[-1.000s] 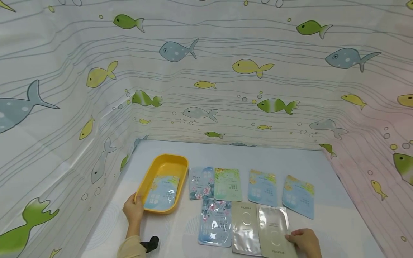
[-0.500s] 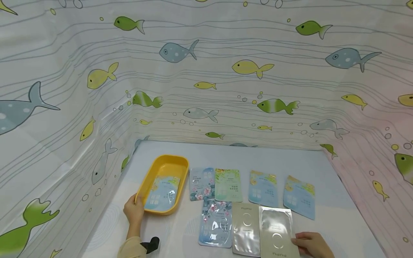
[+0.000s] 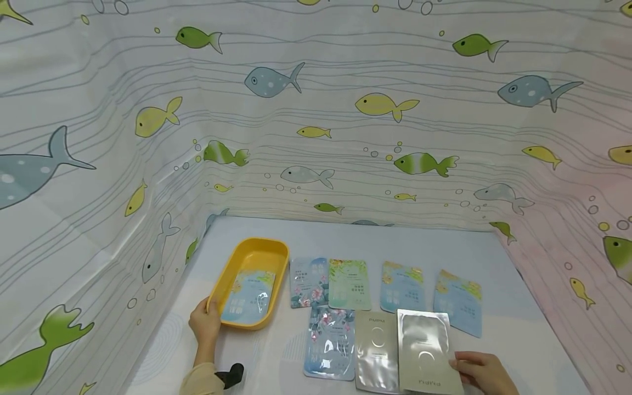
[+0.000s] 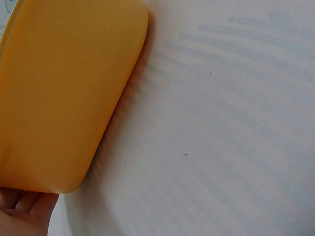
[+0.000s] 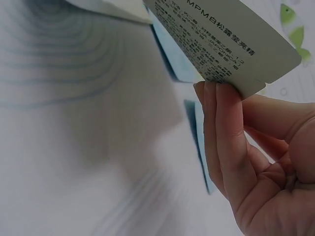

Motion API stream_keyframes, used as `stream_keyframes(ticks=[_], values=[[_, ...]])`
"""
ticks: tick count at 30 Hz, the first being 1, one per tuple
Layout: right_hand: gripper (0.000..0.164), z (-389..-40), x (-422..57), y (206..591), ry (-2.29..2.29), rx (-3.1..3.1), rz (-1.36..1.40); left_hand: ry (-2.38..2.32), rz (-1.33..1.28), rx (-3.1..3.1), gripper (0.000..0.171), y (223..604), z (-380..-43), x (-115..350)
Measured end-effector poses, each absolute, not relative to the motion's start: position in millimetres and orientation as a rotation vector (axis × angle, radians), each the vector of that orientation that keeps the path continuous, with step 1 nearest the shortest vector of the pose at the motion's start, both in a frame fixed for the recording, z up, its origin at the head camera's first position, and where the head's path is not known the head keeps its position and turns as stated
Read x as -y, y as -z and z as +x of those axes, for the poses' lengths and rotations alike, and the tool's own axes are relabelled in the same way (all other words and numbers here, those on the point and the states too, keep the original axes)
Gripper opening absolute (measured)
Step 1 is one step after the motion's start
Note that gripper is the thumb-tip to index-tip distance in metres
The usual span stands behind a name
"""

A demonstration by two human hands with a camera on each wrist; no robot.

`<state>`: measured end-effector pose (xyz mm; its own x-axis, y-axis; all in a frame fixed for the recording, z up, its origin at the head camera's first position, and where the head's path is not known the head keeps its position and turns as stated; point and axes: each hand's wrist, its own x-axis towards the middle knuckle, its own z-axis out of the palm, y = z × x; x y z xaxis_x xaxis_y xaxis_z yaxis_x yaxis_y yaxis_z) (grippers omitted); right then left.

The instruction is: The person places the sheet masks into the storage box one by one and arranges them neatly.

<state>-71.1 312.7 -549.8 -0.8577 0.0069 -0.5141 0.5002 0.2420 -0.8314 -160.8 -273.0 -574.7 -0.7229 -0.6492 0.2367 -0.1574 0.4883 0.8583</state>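
Note:
My left hand (image 3: 204, 323) grips the near left corner of a yellow plastic tray (image 3: 263, 255); in the left wrist view the fingers reach under the tray's wall (image 4: 69, 98). A pale blue face mask sachet (image 3: 253, 296) lies in the tray. My right hand (image 3: 484, 372) pinches the right edge of a silver and beige face mask sachet (image 3: 424, 351). The right wrist view shows that sachet (image 5: 231, 39) tilted above the table, its printed underside visible, held between thumb and straightened fingers. A matching silver and beige sachet (image 3: 377, 351) lies just left of it.
A flowered blue sachet (image 3: 329, 343) lies in the front row. Behind are another flowered sachet (image 3: 308, 282), a green one (image 3: 349, 284) and two pale blue ones (image 3: 402, 288). Fish-patterned sheeting (image 3: 316, 153) walls the table's back and sides.
My right hand has moved right with the silver and beige sachet, which has shifted away from its neighbour and lifted at its near edge. My left hand and the tray stay put.

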Motion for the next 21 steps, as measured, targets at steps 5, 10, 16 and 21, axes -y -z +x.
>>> stream_keyframes(ticks=[5,10,16,21], values=[[0.046,-74,-305,540,1.687,-2.15,0.504,1.184,0.647,2.186,0.025,573,-160,273],[0.044,-79,-290,534,1.766,-2.157,0.547,1.191,0.641,2.186,0.024,573,-160,273],[0.044,-89,-274,524,1.783,-2.212,0.52,1.2,0.652,2.184,0.024,573,-159,272],[0.045,-102,-268,513,1.812,-2.222,0.312,1.212,0.658,2.181,0.025,572,-159,273]])
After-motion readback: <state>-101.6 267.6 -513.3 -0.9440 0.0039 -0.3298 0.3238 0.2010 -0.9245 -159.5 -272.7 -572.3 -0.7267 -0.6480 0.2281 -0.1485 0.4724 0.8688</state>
